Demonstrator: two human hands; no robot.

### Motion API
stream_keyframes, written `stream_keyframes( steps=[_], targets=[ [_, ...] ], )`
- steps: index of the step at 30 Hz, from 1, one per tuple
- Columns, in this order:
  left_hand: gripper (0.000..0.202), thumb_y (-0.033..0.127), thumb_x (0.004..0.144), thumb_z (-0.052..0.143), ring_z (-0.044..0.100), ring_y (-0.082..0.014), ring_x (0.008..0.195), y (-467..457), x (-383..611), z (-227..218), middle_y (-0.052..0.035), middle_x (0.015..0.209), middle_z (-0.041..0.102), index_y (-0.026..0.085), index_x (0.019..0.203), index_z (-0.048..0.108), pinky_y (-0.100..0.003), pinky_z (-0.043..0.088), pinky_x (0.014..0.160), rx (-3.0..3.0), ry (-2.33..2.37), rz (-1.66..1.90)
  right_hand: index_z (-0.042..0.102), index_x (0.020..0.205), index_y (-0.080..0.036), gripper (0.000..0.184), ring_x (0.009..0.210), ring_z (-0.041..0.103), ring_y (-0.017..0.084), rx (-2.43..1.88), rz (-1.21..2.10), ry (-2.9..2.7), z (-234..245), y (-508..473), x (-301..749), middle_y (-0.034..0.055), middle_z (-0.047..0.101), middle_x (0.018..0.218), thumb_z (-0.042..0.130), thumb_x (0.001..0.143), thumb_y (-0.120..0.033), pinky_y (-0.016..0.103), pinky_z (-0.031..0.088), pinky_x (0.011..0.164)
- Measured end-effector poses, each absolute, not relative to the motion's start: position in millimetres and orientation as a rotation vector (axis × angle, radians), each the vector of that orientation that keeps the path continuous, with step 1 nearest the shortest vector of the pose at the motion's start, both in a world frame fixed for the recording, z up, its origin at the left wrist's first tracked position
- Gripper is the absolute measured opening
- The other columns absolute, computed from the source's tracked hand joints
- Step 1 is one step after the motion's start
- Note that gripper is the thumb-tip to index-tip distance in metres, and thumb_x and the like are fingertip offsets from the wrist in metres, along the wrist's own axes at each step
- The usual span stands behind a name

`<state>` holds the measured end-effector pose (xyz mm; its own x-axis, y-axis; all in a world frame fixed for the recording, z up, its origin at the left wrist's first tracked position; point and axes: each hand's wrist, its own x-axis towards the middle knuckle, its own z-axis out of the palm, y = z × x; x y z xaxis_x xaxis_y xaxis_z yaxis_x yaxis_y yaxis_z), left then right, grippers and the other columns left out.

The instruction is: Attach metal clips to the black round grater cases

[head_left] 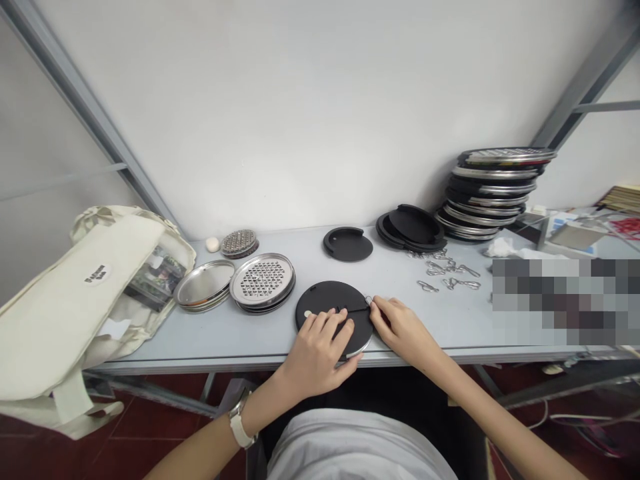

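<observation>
Two jobs: my L fingers [327, 331] are spread, thumb at near rim, holding the black disc [325, 297] under them; R fingers [386, 309] narrow, pinching a metal clip [369, 300] at its R edge. Best keep L pressure flat & even, R pinch light, so disc doesn't skid. Loose clips [438, 269] lie ahead-R of R fingers, black cover [350, 247] ahead of L fingers, tall stack [493, 201] farther, ahead-R of both.

1. Cream canvas bag [65, 317] at the left end of the desk [200, 337]: a white oval label [98, 274] on its flap.
2. Label: two short lines of dark lettering, too small and blurred to read surely.
</observation>
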<state>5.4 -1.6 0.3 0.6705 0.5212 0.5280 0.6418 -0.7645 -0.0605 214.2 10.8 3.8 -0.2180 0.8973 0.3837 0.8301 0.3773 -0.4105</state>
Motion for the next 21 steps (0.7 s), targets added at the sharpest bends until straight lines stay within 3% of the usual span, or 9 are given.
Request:
stream_keyframes(
  steps=[21],
  targets=[
    [0.044,0.042,0.092,0.049,0.053,-0.0286,0.113,-1.4,4.7,-0.4,-0.0119,0.130,0.056,0.014,0.125,0.054,-0.043,0.038,0.094,-2.662,-0.922,-0.751,0.026,0.066,-0.025,0.030,0.059,0.049,0.019,-1.477,0.202,-2.047,3.5,8.2,214.7,-0.0020,0.043,0.054,0.039,0.093,-0.024,0.027,0.035,0.057]
  ],
)
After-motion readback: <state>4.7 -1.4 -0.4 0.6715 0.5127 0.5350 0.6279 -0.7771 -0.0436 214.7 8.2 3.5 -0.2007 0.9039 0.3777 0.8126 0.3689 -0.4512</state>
